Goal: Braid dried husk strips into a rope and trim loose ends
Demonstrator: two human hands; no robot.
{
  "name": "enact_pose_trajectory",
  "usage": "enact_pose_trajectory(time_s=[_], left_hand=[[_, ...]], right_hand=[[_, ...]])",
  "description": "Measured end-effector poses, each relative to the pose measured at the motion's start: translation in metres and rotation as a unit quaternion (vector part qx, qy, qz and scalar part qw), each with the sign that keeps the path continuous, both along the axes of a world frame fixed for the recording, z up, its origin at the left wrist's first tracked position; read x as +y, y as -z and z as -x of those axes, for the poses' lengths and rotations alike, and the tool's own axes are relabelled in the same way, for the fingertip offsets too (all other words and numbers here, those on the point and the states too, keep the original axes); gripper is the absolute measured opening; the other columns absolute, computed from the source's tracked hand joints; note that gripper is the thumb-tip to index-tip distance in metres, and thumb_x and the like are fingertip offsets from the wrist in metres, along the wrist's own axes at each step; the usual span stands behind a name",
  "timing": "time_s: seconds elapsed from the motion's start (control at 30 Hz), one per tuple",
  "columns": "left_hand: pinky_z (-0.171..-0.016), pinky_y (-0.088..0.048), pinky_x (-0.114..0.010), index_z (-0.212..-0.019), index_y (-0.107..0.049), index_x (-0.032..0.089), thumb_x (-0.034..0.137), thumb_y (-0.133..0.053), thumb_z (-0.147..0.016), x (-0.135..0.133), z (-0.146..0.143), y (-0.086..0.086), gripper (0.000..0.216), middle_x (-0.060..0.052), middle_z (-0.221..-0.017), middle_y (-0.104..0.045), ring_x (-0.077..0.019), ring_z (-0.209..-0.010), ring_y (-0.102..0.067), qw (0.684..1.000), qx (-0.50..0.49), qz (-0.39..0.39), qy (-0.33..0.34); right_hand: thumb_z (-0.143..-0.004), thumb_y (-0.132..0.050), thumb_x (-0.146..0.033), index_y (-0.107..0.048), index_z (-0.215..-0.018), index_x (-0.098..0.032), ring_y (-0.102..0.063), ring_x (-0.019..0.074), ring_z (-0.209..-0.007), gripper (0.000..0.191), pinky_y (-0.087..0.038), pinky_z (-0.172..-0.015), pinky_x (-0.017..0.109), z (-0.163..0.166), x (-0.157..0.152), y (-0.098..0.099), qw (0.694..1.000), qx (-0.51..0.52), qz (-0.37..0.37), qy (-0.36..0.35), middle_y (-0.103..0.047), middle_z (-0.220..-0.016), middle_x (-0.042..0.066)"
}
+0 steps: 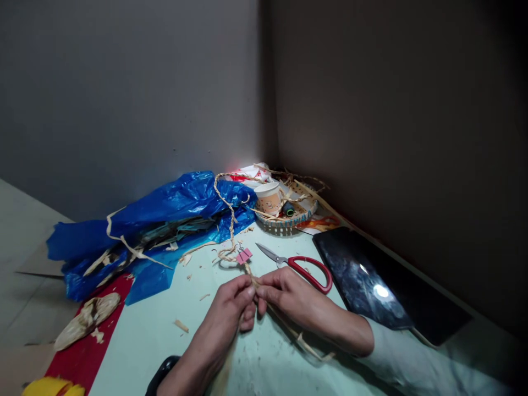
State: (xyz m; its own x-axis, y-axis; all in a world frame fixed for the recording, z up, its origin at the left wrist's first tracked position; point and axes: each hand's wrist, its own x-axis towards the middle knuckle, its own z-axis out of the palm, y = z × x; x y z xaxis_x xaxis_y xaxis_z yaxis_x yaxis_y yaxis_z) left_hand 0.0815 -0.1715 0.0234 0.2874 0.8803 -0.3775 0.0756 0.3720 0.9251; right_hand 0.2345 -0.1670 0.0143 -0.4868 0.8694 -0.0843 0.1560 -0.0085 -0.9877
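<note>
**Apparently partway: plaited on one side, loose on the other**

A braided cord (231, 217) of pale plant fibre drapes over the blue plastic bag (181, 190), comes down to the mint-green tabletop (157, 319) and curls beside a pink binder clip (244, 256). That stretch looks finished: its crossings are visible, and neither hand touches it.

On the near side of the clip, the cord runs into the hands, which meet around it. The left hand (231, 302) has its thumb and fingers pinched around the fibre; the right hand (289, 294) grips it just alongside, thumb and index finger pressed together. This seems to be the working point, though the fingers hide the newest crossing, so its tightness cannot be told.

What appears left is the unplaited material. Loose strands (306, 346) trail out beneath the right wrist, and a broader fibre strip (223, 374) hangs below the left hand towards the bottom edge. How much more is wanted cannot be judged from here.

Red-handled scissors (293, 260) lie just beyond the right hand, ungripped. Fibre scraps (181, 326) litter the tabletop, and the woven basket (284, 223) behind holds a paper cup (268, 199) among more fibre.
</note>
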Motion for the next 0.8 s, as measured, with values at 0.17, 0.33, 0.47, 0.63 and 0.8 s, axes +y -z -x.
enact_pose_trajectory(time_s=[0.17, 0.33, 0.47, 0.63, 0.8], left_hand=[[-0.039, -0.015, -0.019, -0.085, -0.062, 0.012, 0.039, -0.063, -0.076, -0.003, 0.001, 0.008, 0.028, 0.008, -0.047, -0.043, -0.0043, -0.041, -0.019, 1.000, -0.001, 0.015, -0.021], [-0.038, -0.015, -0.020, -0.100, -0.065, 0.007, 0.047, -0.064, -0.075, -0.009, 0.003, 0.016, 0.048, 0.013, -0.044, -0.026, -0.0053, -0.040, -0.018, 0.998, 0.019, 0.018, -0.054], [-0.038, -0.015, -0.020, -0.104, -0.067, 0.006, 0.047, -0.062, -0.078, -0.013, 0.002, 0.016, 0.049, 0.013, -0.042, -0.025, -0.0056, -0.039, -0.018, 0.997, 0.038, 0.007, -0.073], [-0.041, -0.029, -0.020, -0.084, -0.077, 0.013, 0.042, -0.070, -0.071, -0.011, 0.003, 0.014, 0.032, 0.007, -0.041, -0.040, -0.0105, -0.043, -0.038, 0.987, 0.085, -0.056, -0.126], [-0.037, -0.026, -0.019, -0.070, -0.074, 0.014, 0.038, -0.077, -0.062, -0.007, 0.007, 0.015, 0.025, -0.001, -0.058, -0.064, -0.0070, -0.039, -0.042, 0.980, 0.058, -0.032, -0.185]], right_hand=[[-0.094, -0.044, -0.029, -0.065, -0.071, -0.016, -0.056, 0.0151, -0.064, 0.034, -0.037, -0.061, 0.025, -0.002, -0.009, -0.006, 0.996, -0.071, -0.041, 0.029, -0.066, -0.067, 0.002], [-0.100, -0.035, -0.033, -0.065, -0.090, -0.018, -0.058, 0.0198, -0.078, 0.035, -0.037, -0.068, 0.029, -0.002, -0.025, -0.015, 0.968, -0.214, -0.117, 0.055, -0.065, -0.082, 0.006], [-0.100, -0.031, -0.035, -0.062, -0.104, -0.019, -0.058, 0.0240, -0.086, 0.035, -0.038, -0.072, 0.032, -0.001, -0.030, -0.016, 0.945, -0.295, -0.131, 0.045, -0.063, -0.092, 0.010], [-0.100, -0.029, -0.033, -0.062, -0.094, -0.019, -0.059, 0.0232, -0.071, 0.036, -0.029, -0.056, 0.031, 0.003, -0.025, -0.020, 0.922, -0.356, -0.150, 0.021, -0.065, -0.078, 0.011], [-0.098, -0.030, -0.035, -0.061, -0.095, -0.022, -0.061, 0.0264, -0.075, 0.033, -0.023, -0.050, 0.030, 0.003, -0.027, -0.023, 0.906, -0.403, -0.129, 0.034, -0.064, -0.082, 0.011]])
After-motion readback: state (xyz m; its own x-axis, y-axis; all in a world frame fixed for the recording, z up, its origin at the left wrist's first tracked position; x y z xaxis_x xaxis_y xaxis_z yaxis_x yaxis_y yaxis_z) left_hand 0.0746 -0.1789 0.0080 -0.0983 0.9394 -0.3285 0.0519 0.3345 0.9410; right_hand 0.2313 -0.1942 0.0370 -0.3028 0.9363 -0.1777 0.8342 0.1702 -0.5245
